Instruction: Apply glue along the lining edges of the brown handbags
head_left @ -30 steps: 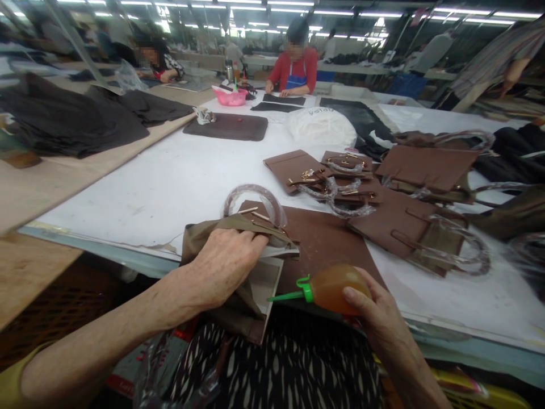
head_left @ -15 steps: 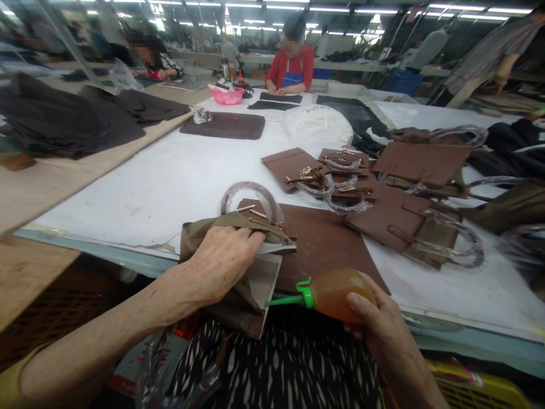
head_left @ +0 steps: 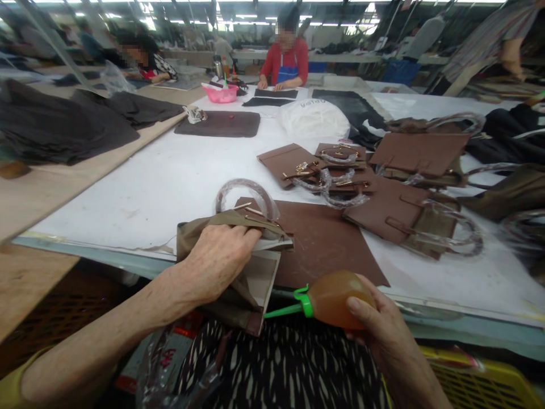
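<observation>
With twelve o'clock pointing straight away from the person, the left hand (head_left: 219,258) is gripping the open bag (head_left: 239,298) near its mouth, the fingers bent and bunched together, pinching the olive cloth; the thumb is hiding from sight, so I cannot tell where it is pressing. The bag is sitting at the near edge of the white table (head_left: 140,196), its lower part tilting over the rim above a patterned black cloth (head_left: 276,363). Between three and four o'clock from the bag, the right hand (head_left: 383,324) is wrapping round an amber squeeze bottle (head_left: 340,298), its thumb lying along the near side and its other fingers curling behind and beneath. The bottle's green nozzle (head_left: 283,311) is pointing to nine o'clock, its tip reaching the bag's lower edge; I cannot tell whether it is touching. At twelve o'clock a plastic-wrapped handle (head_left: 244,183) is arching beyond the left hand's knuckles. A flat brown panel (head_left: 327,244) is lying between two and three o'clock, with brown bags (head_left: 385,213) heaping up farther out, just past two o'clock. At one o'clock a white sack (head_left: 313,119) is bulging on the tabletop.
</observation>
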